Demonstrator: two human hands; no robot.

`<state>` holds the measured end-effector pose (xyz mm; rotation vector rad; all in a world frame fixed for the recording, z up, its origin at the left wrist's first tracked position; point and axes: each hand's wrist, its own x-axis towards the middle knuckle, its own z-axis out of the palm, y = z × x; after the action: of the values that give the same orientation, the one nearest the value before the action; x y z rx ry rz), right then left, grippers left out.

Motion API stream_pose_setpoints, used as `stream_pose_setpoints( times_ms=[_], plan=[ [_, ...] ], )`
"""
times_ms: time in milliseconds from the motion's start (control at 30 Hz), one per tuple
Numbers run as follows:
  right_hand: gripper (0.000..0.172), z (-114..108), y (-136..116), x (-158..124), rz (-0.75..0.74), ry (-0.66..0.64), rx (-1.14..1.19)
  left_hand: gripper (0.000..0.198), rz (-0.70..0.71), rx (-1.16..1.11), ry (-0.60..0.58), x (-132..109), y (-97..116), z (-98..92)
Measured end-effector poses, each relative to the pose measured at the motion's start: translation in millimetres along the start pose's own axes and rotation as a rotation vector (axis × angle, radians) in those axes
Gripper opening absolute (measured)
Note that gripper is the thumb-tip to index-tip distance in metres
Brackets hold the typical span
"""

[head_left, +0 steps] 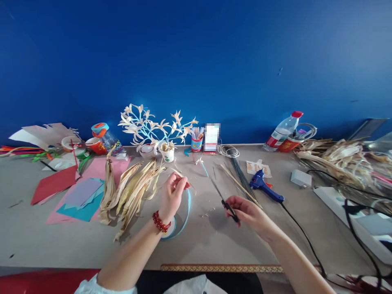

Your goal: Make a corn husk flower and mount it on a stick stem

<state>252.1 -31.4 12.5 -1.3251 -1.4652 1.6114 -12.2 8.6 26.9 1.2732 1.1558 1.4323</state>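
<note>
My left hand point(177, 187), with a red bead bracelet at the wrist, pinches a thin pale strip over the table's middle. My right hand point(241, 210) is closed on the dark handles of a pair of scissors point(230, 209), whose blades point up and left. Between the hands and farther back lies a small pale flower point(199, 161) on a blue stem. Blue tape point(187, 212) curves from a roll point(169, 228) beside my left wrist. Left of that hand are dried husks point(134, 190). White flowers on blue branches point(153, 128) stand in paper cups point(167, 154) behind.
A blue glue gun point(265, 188), dark wires point(241, 175) and a power strip point(349, 220) lie to the right. A bottle point(283, 132) and husk pile point(337, 159) are farther back. Coloured paper point(82, 194) covers the left side. A blue wall point(196, 61) rises behind.
</note>
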Motion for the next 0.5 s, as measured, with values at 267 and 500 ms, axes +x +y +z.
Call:
stream_pose_setpoints(
  times_ms=[267, 500],
  plan=[
    [0.055, 63, -12, 16, -0.076, -0.217, 0.049, 0.024, 0.108, 0.162, 0.187, 4, -2, -6.4],
    [0.052, 67, -15, 33, -0.135, -0.143, 0.03, 0.025, 0.1, 0.152, 0.182, 2, 1, -4.8]
  ],
)
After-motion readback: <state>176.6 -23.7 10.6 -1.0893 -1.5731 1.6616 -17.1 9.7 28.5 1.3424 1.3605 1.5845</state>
